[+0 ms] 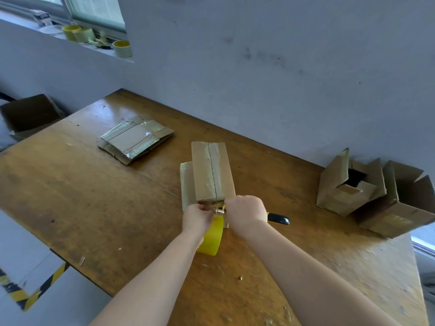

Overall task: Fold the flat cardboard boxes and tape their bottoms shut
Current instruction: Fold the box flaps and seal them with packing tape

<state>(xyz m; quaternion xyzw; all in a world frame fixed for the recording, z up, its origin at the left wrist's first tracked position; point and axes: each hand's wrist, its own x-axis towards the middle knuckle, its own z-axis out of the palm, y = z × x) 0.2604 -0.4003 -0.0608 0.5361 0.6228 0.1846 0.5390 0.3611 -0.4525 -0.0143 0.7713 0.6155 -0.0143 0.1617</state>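
Note:
A folded cardboard box (211, 171) stands on the wooden table (94, 196) with its taped bottom seam facing up. My left hand (197, 216) pinches the strip of tape at the box's near edge, and the yellow tape roll (211, 238) hangs just below it. My right hand (244, 211) grips a cutter with a yellow and black handle (279, 218) against that same edge. The blade is hidden behind my hands. A stack of flat boxes (135, 138) lies further back on the left.
Two assembled open boxes (374, 194) lie on their sides at the table's right end by the wall. Another open box (28, 114) sits off the left end. Spare tape rolls (122, 48) stand on the window sill. Striped tape (35, 290) marks the floor.

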